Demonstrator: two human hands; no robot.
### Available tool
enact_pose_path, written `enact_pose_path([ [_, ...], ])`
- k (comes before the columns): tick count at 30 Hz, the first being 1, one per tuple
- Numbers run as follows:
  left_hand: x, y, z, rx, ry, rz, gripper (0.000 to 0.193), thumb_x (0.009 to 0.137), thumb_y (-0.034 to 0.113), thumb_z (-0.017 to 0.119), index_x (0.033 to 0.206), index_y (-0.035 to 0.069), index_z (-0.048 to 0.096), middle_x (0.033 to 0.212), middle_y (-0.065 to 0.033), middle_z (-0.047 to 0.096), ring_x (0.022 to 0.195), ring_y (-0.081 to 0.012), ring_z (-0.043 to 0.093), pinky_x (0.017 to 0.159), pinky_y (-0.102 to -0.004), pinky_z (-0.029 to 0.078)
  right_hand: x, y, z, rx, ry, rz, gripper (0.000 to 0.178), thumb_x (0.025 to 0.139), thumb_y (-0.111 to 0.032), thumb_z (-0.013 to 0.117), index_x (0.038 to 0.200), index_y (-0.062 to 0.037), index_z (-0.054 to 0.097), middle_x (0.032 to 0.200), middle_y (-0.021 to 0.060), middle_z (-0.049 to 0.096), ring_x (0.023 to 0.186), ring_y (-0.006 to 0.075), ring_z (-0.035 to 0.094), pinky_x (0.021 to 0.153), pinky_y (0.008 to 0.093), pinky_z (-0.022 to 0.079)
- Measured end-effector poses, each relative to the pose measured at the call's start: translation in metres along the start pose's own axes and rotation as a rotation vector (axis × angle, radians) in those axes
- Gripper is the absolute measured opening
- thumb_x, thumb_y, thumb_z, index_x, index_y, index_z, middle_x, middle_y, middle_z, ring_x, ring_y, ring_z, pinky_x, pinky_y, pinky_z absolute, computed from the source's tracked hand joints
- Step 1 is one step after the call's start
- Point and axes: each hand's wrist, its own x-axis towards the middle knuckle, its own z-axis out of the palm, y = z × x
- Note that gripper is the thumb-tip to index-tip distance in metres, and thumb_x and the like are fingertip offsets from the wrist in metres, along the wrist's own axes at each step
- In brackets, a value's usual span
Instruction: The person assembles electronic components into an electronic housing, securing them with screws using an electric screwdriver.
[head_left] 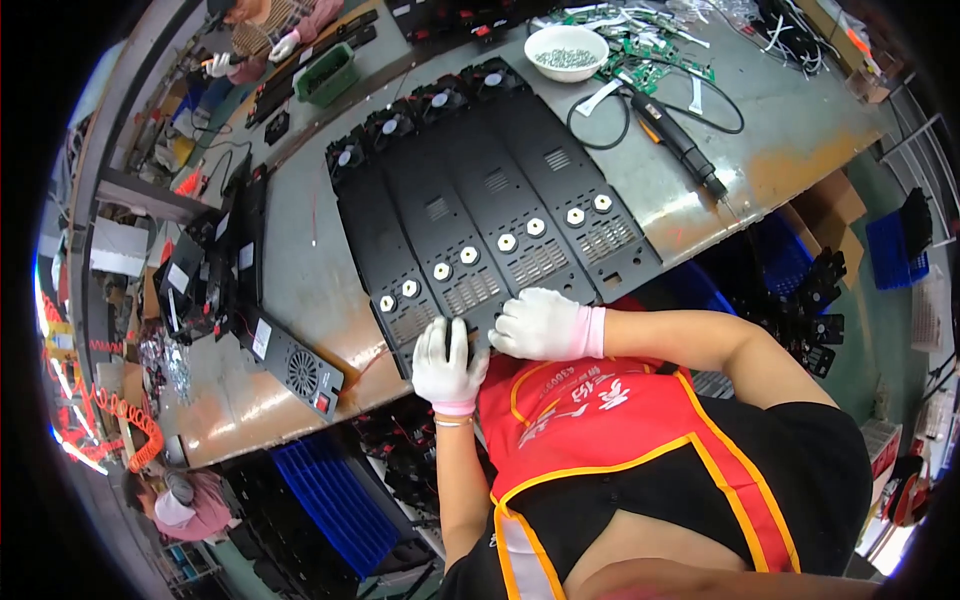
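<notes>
Head view — left hand (448, 368), right hand (541, 325) at black panels (478, 208) — palms hidden, grip unclear

Screwdriver (682, 148) right of panels (474, 216)

The panels (450, 160) are black, the gloves (545, 325) white, the apron (570, 440) red edged with yellow.

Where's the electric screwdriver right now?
In the head view, the electric screwdriver lies on the metal table, right of the black panels and below the green circuit boards.
</notes>
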Motion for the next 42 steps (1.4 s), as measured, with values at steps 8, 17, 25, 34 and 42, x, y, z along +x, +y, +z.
enact_pose_path([
  [8,-0.008,0.005,0.006,0.064,0.103,-0.025,0.052,0.093,0.054,0.045,0.115,0.010,0.063,0.113,-0.0143,0.062,0.095,-0.0330,0.062,0.083,-0.0432,0.051,-0.035,0.085,-0.121,-0.106,0.188,0.344,0.018,0.072,-0.014,0.064,0.089,-0.0097,0.062,0.088,0.0072,0.061,0.087,0.0267,0.061,0.077,0.0385,0.050],
  [17,-0.003,0.013,0.006,0.071,0.108,-0.098,0.072,0.091,0.064,0.036,0.105,0.001,0.066,0.109,-0.0175,0.064,0.094,-0.0346,0.063,0.082,-0.0419,0.050,-0.204,0.370,-0.178,-0.437,0.176,1.245,0.035,0.086,-0.024,0.059,0.114,-0.0036,0.058,0.111,0.0193,0.059,0.105,0.0363,0.058,0.089,0.0443,0.048],
  [25,-0.003,0.017,0.012,0.142,0.073,-0.129,0.071,0.092,0.064,0.028,0.101,0.002,0.061,0.106,-0.0178,0.061,0.090,-0.0364,0.060,0.077,-0.0454,0.048,-0.198,0.452,-0.149,-0.387,0.122,1.405,0.078,0.079,-0.052,0.066,0.142,-0.0141,0.040,0.142,0.0194,0.040,0.130,0.0372,0.041,0.104,0.0459,0.041],
  [34,-0.011,0.012,0.012,0.168,0.043,-0.099,0.061,0.094,0.056,0.030,0.107,0.003,0.056,0.110,-0.0160,0.059,0.095,-0.0346,0.057,0.082,-0.0469,0.045,-0.157,0.510,-0.156,-0.179,-0.179,1.501,0.087,0.073,-0.007,0.064,0.147,-0.0376,0.029,0.154,0.0071,0.026,0.136,0.0372,0.035,0.104,0.0590,0.037],
  [42,-0.007,0.015,0.011,0.156,0.059,-0.098,0.059,0.094,0.055,0.031,0.107,0.003,0.057,0.108,-0.0161,0.060,0.095,-0.0344,0.058,0.082,-0.0473,0.045,-0.171,0.525,-0.144,-0.229,-0.183,1.528,0.058,0.082,-0.002,0.051,0.134,-0.0266,0.048,0.133,0.0159,0.051,0.117,0.0352,0.056,0.093,0.0444,0.051],
])
